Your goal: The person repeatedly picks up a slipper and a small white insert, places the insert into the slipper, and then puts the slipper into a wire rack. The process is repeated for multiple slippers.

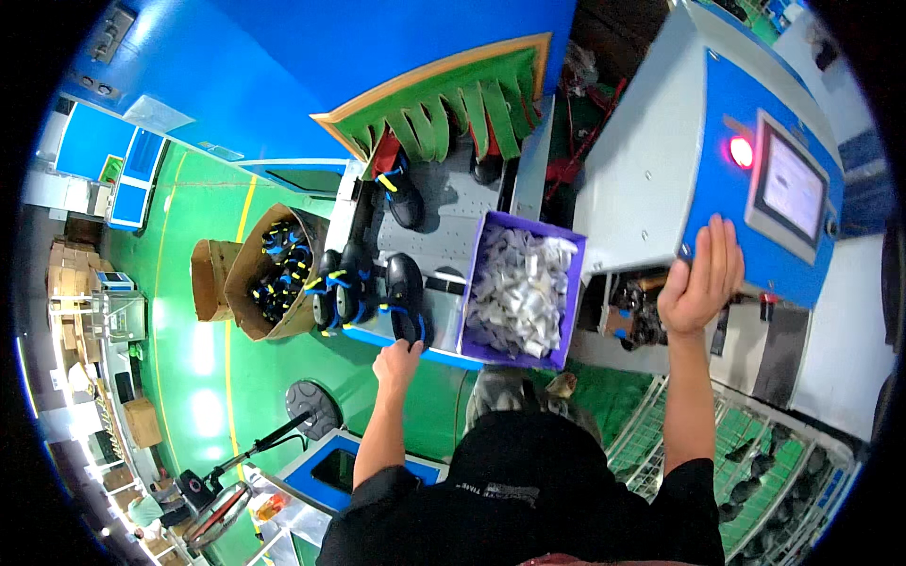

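My left hand [397, 362] reaches to the near edge of the grey conveyor table [451, 215] and grips the heel of a black shoe with blue and yellow trim [406, 294]. Two more black shoes [342, 283] lie just left of it. Farther along the belt, another black shoe [404, 196] sits near the green strip curtain [453, 111]. My right hand [702, 274] rests flat, fingers spread, on the lower edge of the blue machine panel [731, 212], below a lit red button [741, 152] and a screen [791, 189].
A purple bin [566, 311] of white paper wads stands between my hands. A cardboard box [247, 283] holding several black shoes sits left of the table on the green floor. A wire cart [774, 462] with dark items is at lower right. A floor fan [219, 514] stands at lower left.
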A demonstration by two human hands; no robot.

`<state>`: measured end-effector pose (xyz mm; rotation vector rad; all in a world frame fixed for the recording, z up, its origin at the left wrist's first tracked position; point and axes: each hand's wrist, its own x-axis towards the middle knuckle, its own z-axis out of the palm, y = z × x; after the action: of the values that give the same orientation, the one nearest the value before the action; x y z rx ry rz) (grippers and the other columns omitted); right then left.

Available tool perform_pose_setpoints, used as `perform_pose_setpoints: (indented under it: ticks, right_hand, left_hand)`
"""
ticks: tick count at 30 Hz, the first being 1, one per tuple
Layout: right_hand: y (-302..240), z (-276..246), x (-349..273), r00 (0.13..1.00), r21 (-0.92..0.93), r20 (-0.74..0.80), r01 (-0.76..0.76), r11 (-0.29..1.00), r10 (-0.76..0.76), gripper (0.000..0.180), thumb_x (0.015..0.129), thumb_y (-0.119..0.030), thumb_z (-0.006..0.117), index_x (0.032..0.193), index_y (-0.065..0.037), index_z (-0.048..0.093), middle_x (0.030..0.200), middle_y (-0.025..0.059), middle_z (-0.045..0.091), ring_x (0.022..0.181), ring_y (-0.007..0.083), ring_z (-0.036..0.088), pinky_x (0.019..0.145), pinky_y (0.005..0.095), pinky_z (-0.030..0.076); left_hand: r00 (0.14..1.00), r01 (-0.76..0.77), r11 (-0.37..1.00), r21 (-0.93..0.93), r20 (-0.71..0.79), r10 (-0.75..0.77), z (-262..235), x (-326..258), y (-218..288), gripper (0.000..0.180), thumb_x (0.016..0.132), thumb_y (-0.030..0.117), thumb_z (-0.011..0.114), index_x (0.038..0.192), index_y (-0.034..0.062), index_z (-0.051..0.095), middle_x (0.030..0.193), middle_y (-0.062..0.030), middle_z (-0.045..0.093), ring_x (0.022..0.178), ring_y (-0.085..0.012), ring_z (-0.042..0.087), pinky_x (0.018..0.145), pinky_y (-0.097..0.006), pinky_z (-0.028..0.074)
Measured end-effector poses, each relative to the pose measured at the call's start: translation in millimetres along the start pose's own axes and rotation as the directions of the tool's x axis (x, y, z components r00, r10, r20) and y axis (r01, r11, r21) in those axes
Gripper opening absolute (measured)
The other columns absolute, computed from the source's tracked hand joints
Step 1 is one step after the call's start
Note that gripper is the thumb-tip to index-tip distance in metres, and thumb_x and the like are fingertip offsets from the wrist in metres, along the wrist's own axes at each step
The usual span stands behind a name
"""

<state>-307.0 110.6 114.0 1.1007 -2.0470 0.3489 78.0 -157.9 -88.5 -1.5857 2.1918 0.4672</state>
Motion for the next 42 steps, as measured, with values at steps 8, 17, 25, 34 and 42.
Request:
perform_pose_setpoints:
  ticks: [8, 17, 25, 34, 42]
  right_hand:
    - [13.2, 46.0, -22.0, 0.972, -0.312, -0.205, 0.050, 0.949, -0.119, 0.064, 0.106, -0.053, 0.036, 0.139, 0.000, 0.051, 0.139, 0.0243, 0.058, 0.131, 0.0393, 0.055, 0.111, 0.0528, 0.037]
    - [7.1, 48.7, -18.5, 0.952, -0.371, -0.225, 0.112, 0.922, -0.206, 0.067, 0.103, -0.049, 0.051, 0.143, 0.004, 0.043, 0.141, 0.0231, 0.053, 0.129, 0.0388, 0.053, 0.109, 0.0524, 0.042]
    - [-21.1, 20.7, -5.6, 0.998, -0.018, -0.070, 0.005, 1.000, -0.006, 0.052, 0.105, -0.026, 0.048, 0.146, 0.005, 0.044, 0.153, 0.0235, 0.046, 0.142, 0.0419, 0.042, 0.120, 0.0542, 0.025]
    - [-43.9, -47.4, -143.8, 0.675, 0.535, 0.713, -0.699, -0.475, -0.190, 0.104, 0.077, -0.031, 0.089, 0.157, 0.002, 0.031, 0.155, 0.0196, 0.043, 0.143, 0.0382, 0.043, 0.119, 0.0521, 0.034]
    - [5.6, -114.1, -188.6, 0.115, -0.244, 0.912, -0.617, -0.748, -0.393, 0.051, 0.093, -0.027, 0.066, 0.132, 0.005, 0.058, 0.122, 0.0193, 0.070, 0.111, 0.0314, 0.069, 0.100, 0.0465, 0.054]
  left_hand:
    - [0.892, -0.411, 0.645, -0.644, -0.431, 0.138, -70.5, 248.4, 97.9, 0.069, 0.077, 0.039, 0.085, 0.126, -0.0008, 0.058, 0.115, -0.0229, 0.069, 0.111, -0.0437, 0.064, 0.096, -0.047, 0.050]
    - [0.844, 0.009, 0.606, -0.796, -0.319, -0.431, 21.0, 336.5, 175.5, 0.072, 0.068, 0.032, 0.090, 0.123, -0.0033, 0.060, 0.119, -0.0202, 0.067, 0.115, -0.0372, 0.063, 0.100, -0.044, 0.050]
    - [0.976, 0.175, -0.551, -0.816, 0.070, 0.206, 12.9, 143.1, 113.4, 0.038, 0.086, 0.026, 0.076, 0.114, 0.0031, 0.065, 0.104, -0.0088, 0.069, 0.097, -0.0229, 0.068, 0.087, -0.040, 0.055]
    - [0.296, -0.472, -0.179, -0.863, -0.346, 0.890, -56.8, -178.0, 138.1, 0.134, 0.068, 0.028, 0.098, 0.164, 0.0031, 0.008, 0.169, -0.0193, 0.017, 0.157, -0.0283, 0.018, 0.125, -0.042, 0.019]
    - [0.383, -0.553, 0.265, -0.790, 0.042, 0.923, 5.8, -223.2, 167.2, 0.023, 0.093, 0.024, 0.068, 0.097, 0.0008, 0.072, 0.079, -0.0169, 0.069, 0.074, -0.0221, 0.069, 0.069, -0.040, 0.052]
